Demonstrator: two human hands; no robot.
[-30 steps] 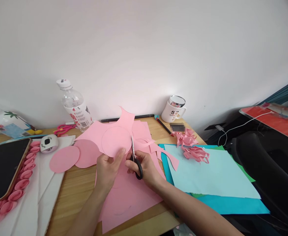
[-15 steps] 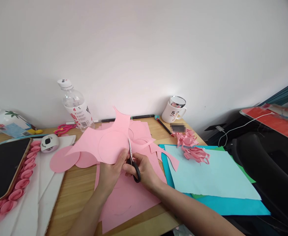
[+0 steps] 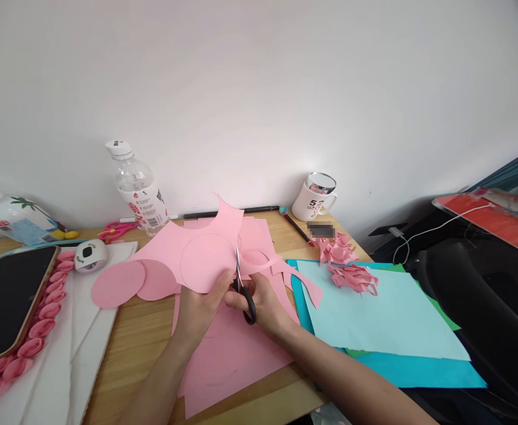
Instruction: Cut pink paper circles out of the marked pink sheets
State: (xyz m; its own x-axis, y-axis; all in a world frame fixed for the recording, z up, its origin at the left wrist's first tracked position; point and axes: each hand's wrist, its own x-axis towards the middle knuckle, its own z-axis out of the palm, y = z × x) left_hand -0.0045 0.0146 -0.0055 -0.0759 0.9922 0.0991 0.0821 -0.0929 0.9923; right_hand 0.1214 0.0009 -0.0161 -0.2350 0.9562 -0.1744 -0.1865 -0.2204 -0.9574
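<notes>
My left hand (image 3: 203, 310) pinches the lower edge of a pink paper sheet (image 3: 164, 243), its thumb on top. The sheet has curved cutouts along its edges and a drawn circle outline near its right side. In my right hand (image 3: 259, 301) is a pair of scissors (image 3: 246, 300) with black handles, fingers wrapped round them. The blades point away from me and lie at the sheet's right edge, beside the circle line. Pink paper circles (image 3: 118, 284) lie to the left, partly under the sheet. Beneath both hands rests a stack of pink paper (image 3: 236, 366).
Pale blue paper (image 3: 374, 319) lies on the right with crumpled pink scraps (image 3: 351, 277). At the back stand a mug (image 3: 314, 198) and a plastic bottle (image 3: 141, 195). A phone (image 3: 13, 301) rests among rolled pink paper pieces (image 3: 42, 327) on the left.
The pink sheet has shifted slightly right and tilted, showing more of the circles under its left side. Both hands and the scissors have moved a little to the right.
</notes>
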